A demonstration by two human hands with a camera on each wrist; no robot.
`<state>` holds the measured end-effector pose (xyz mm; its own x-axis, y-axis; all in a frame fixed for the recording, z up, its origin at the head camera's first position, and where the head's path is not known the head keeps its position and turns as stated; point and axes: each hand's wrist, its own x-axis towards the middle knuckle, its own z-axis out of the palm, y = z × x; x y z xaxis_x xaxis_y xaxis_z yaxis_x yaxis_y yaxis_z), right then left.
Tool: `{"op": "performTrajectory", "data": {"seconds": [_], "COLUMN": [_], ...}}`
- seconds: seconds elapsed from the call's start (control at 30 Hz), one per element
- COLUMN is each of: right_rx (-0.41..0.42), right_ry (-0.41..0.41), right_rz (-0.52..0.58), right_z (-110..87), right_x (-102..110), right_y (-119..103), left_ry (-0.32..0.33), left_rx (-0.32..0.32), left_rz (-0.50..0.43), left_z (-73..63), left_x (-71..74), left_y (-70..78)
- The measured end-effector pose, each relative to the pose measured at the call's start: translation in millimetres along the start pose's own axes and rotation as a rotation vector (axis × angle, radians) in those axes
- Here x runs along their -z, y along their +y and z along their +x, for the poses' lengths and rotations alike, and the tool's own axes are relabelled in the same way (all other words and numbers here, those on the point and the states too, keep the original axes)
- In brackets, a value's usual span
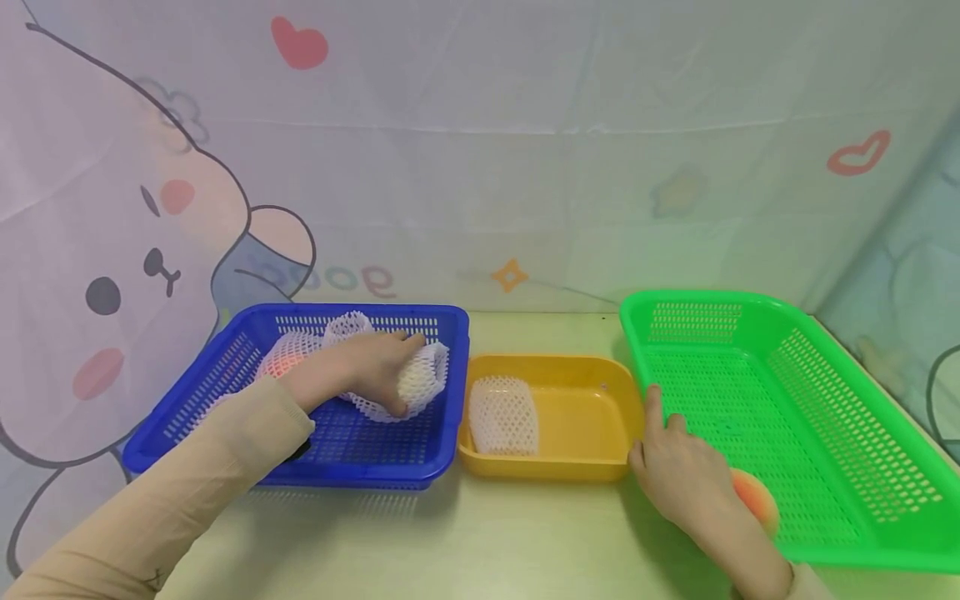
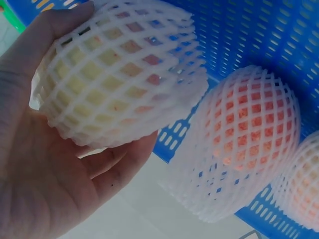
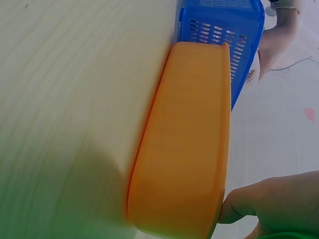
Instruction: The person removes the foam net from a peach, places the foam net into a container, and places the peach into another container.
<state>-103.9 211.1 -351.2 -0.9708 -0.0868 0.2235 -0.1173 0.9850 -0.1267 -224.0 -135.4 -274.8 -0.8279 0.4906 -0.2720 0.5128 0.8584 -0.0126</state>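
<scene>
My left hand [image 1: 375,367] grips a pale yellow peach in a white foam net [image 2: 114,79] inside the blue basket [image 1: 360,479], with thumb and fingers curled round it in the left wrist view. Beside it there lies a redder netted peach [image 2: 249,124]. Over the left rim of the green basket [image 1: 810,400] is my right hand [image 1: 682,475], index finger stretched forward. Its thumb is right at the rim of the yellow tray [image 1: 585,417] in the right wrist view. A bare orange-pink peach [image 1: 756,500] sits in the green basket, partly hidden behind the right wrist.
An empty foam net [image 1: 504,417] lies in the left part of the yellow tray, between the two baskets. Another netted peach [image 2: 306,179] is in the blue basket. A printed cloth [image 1: 525,167] hangs behind the pale wooden table [image 1: 510,533].
</scene>
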Motion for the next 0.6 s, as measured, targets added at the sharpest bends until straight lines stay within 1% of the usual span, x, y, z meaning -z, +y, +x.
{"op": "performTrajectory", "data": {"seconds": [0.13, 0.47, 0.6], "right_rx": [0.003, -0.004, -0.004], "right_ry": [0.011, -0.005, -0.003], "right_rz": [0.0, 0.005, 0.009], "right_z": [-0.1, 0.1, 0.6], "right_x": [0, 0, 0], "right_y": [0, -1, 0], "left_ry": [0.02, 0.012, 0.005], "left_rx": [-0.022, 0.003, 0.033], "left_rz": [0.02, 0.005, -0.006], "left_z": [-3.4, -8.7, -11.5], "left_x": [1.9, 5.2, 9.2], "left_y": [2.4, 4.5, 6.2]}}
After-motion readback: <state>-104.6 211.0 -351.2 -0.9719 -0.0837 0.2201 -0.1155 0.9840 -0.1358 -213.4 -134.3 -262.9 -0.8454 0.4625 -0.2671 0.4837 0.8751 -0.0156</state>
